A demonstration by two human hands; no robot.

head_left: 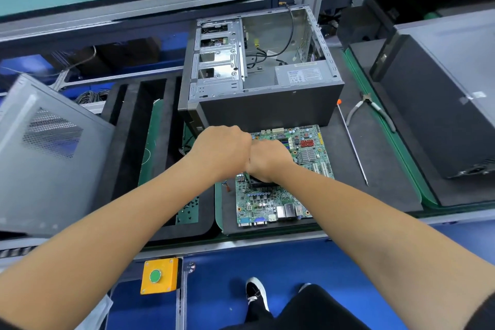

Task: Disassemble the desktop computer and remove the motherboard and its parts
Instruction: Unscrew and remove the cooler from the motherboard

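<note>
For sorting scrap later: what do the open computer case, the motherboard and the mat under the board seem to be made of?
Open computer case: likely sheet steel, bare grey and shiny inside, matte dark outside.
Motherboard: green circuit laminate carrying metal ports and a finned heatsink.
Mat: looks like dark foam or rubber, matte, green-edged; uncertain.

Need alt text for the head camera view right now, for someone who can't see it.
Both hands, left hand and right hand, meet over a green motherboard lying on a dark mat, working at its black fan. Behind it stands the opened computer case; a screwdriver and pliers lie to the right.
</note>
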